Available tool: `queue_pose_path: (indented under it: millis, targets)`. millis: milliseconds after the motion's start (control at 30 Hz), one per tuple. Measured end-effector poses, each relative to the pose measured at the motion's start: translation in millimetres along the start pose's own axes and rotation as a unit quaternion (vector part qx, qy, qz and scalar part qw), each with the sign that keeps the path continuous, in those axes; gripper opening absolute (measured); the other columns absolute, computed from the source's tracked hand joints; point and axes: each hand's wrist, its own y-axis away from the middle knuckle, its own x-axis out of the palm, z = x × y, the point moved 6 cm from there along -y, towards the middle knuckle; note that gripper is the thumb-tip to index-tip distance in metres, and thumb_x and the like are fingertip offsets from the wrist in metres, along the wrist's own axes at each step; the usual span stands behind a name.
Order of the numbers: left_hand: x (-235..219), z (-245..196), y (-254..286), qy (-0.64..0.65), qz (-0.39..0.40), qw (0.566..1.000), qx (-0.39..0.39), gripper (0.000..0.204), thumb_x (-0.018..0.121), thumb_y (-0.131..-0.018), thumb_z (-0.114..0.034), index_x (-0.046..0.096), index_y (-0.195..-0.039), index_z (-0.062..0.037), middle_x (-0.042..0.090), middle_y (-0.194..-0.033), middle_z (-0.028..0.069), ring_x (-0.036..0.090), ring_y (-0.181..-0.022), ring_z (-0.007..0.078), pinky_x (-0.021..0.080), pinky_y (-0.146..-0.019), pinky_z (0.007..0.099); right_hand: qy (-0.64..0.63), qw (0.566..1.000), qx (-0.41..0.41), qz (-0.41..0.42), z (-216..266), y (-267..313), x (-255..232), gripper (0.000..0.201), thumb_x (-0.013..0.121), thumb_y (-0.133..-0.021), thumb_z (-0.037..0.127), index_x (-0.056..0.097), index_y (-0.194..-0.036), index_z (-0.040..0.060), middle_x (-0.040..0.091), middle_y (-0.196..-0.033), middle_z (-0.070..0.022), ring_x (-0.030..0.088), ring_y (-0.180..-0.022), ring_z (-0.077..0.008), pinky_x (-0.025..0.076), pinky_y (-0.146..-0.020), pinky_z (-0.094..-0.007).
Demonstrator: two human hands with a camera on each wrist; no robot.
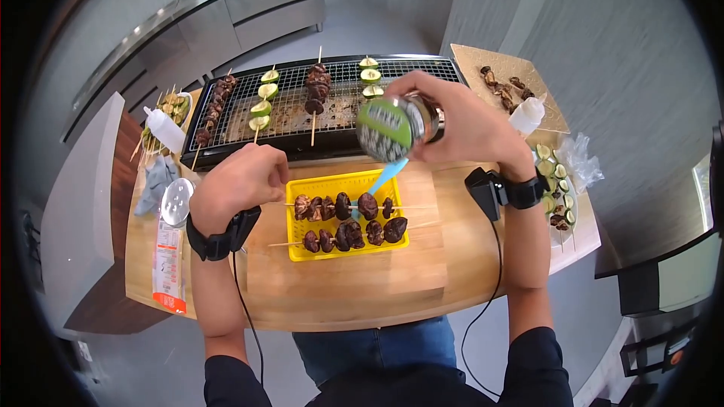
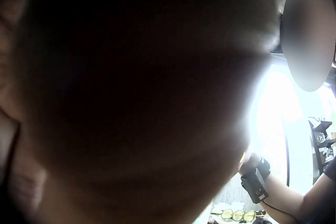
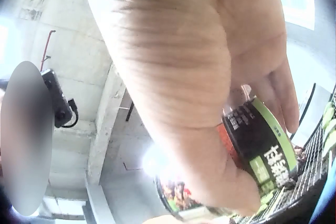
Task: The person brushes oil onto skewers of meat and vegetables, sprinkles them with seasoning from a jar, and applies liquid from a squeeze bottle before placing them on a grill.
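Note:
In the head view, my right hand [image 1: 471, 124] grips a seasoning jar [image 1: 388, 132] with a green and black label, tipped over between grill and basket. My fingers wrap the same jar [image 3: 260, 148] in the right wrist view. Below lies a yellow basket [image 1: 347, 256] bearing two skewers of dark brown, mushroom-like chunks. My left hand [image 1: 237, 181] is at the basket's left edge, fingers bent around the stick end of the upper skewer [image 1: 368, 206], which they hide. A light blue utensil [image 1: 390, 175] slants into the basket. The left wrist view is mostly dark.
Behind the basket stands a grill [image 1: 343, 136] with courgette-like and dark skewers on its mesh. White squeeze bottles [image 1: 164, 130] flank it. A tray [image 1: 539, 79] of browned pieces sits back right; a seasoning packet [image 1: 167, 264] lies left. Wrist-camera cables hang over the table's front edge.

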Motion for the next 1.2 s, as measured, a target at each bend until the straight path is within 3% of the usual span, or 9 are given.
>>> queue_pose_path:
  millis: [100, 333, 467, 533, 667, 767, 933, 1100, 1200]
  targets:
    - [0.0, -1.3, -1.4, 0.013, 0.013, 1.000, -0.020, 0.019, 0.068, -0.067, -0.006, 0.064, -0.082, 0.0048, 0.066, -0.071, 0.0157, 0.066, -0.070, 0.0280, 0.051, -0.064, 0.0344, -0.010, 0.990, 0.116, -0.080, -19.5, 1.9, -11.6, 0.061, 0.081, -0.060, 0.013, 0.053, -0.113, 0.0015, 0.064, -0.104, -0.0139, 0.062, -0.094, -0.0273, 0.048, -0.085, -0.0333]
    - [-6.3, -6.1, -2.9, 0.011, -0.035, 0.999, 0.002, 0.018, 0.072, -0.072, -0.008, 0.063, -0.084, 0.0040, 0.065, -0.067, 0.0113, 0.065, -0.062, 0.0201, 0.050, -0.060, 0.0298, -0.012, 0.969, 0.151, -0.193, -51.0, 8.4, -22.5, 0.065, 0.084, -0.062, 0.025, 0.054, -0.116, 0.0016, 0.064, -0.103, -0.0148, 0.062, -0.089, -0.0271, 0.049, -0.080, -0.0345]
    - [-17.0, -21.7, -4.8, 0.056, -0.140, 0.987, 0.056, 0.018, 0.071, -0.075, -0.006, 0.061, -0.086, 0.0031, 0.061, -0.065, 0.0123, 0.062, -0.061, 0.0214, 0.050, -0.060, 0.0303, 0.005, 0.963, 0.146, -0.228, -62.8, 14.8, -27.9, 0.077, 0.084, -0.063, 0.029, 0.047, -0.125, 0.0019, 0.064, -0.103, -0.0164, 0.062, -0.084, -0.0248, 0.050, -0.078, -0.0340]
    - [-26.8, -29.4, -3.3, 0.064, -0.208, 0.973, 0.077, 0.020, 0.072, -0.075, -0.004, 0.061, -0.090, 0.0027, 0.062, -0.069, 0.0094, 0.062, -0.066, 0.0173, 0.051, -0.066, 0.0278, -0.035, 0.962, 0.159, -0.219, -54.4, 14.2, -29.4, 0.079, 0.082, -0.064, 0.026, 0.043, -0.128, 0.0019, 0.064, -0.100, -0.0167, 0.063, -0.085, -0.0238, 0.050, -0.077, -0.0348]
    - [-23.9, -30.7, 0.6, 0.061, -0.160, 0.983, 0.074, 0.021, 0.072, -0.076, -0.005, 0.062, -0.093, 0.0033, 0.064, -0.071, 0.0124, 0.064, -0.067, 0.0226, 0.052, -0.067, 0.0316, -0.062, 0.963, 0.193, -0.175, -50.1, 16.5, -29.2, 0.074, 0.078, -0.064, 0.021, 0.044, -0.127, 0.0015, 0.066, -0.092, -0.0142, 0.065, -0.085, -0.0264, 0.050, -0.077, -0.0352]
    - [-17.2, -16.2, 0.8, 0.058, -0.100, 0.992, 0.041, 0.028, 0.072, -0.075, -0.007, 0.061, -0.099, 0.0041, 0.066, -0.073, 0.0138, 0.065, -0.069, 0.0240, 0.051, -0.068, 0.0321, -0.029, 0.971, 0.189, -0.143, -51.2, 21.4, -32.8, 0.069, 0.079, -0.064, 0.020, 0.048, -0.122, 0.0012, 0.063, -0.100, -0.0117, 0.060, -0.094, -0.0179, 0.048, -0.084, -0.0307]
    - [-11.6, -13.6, 0.9, 0.079, -0.065, 0.995, 0.018, 0.034, 0.073, -0.075, -0.009, 0.060, -0.103, 0.0050, 0.066, -0.074, 0.0149, 0.065, -0.071, 0.0240, 0.051, -0.069, 0.0324, 0.080, 0.970, 0.200, -0.110, -52.4, 27.6, -36.5, 0.066, 0.078, -0.064, 0.022, 0.049, -0.120, 0.0018, 0.063, -0.097, -0.0152, 0.062, -0.093, -0.0252, 0.048, -0.083, -0.0326]
    - [-8.2, -8.4, -0.1, 0.080, -0.055, 0.995, 0.025, 0.036, 0.074, -0.073, -0.005, 0.059, -0.105, 0.0047, 0.067, -0.077, 0.0115, 0.065, -0.071, 0.0160, 0.053, -0.069, 0.0277, 0.133, 0.971, 0.194, -0.025, -57.1, 31.3, -24.8, 0.068, 0.078, -0.062, 0.022, 0.049, -0.119, 0.0023, 0.062, -0.094, -0.0179, 0.061, -0.089, -0.0296, 0.047, -0.077, -0.0358]
    - [-9.0, -13.0, 2.5, 0.074, -0.033, 0.997, 0.006, 0.035, 0.076, -0.069, -0.006, 0.061, -0.098, 0.0061, 0.067, -0.076, 0.0157, 0.066, -0.071, 0.0217, 0.052, -0.066, 0.0305, 0.183, 0.968, 0.173, -0.005, -61.5, 36.3, -16.8, 0.067, 0.078, -0.060, 0.021, 0.050, -0.118, 0.0039, 0.062, -0.095, -0.0184, 0.060, -0.090, -0.0314, 0.047, -0.076, -0.0365]
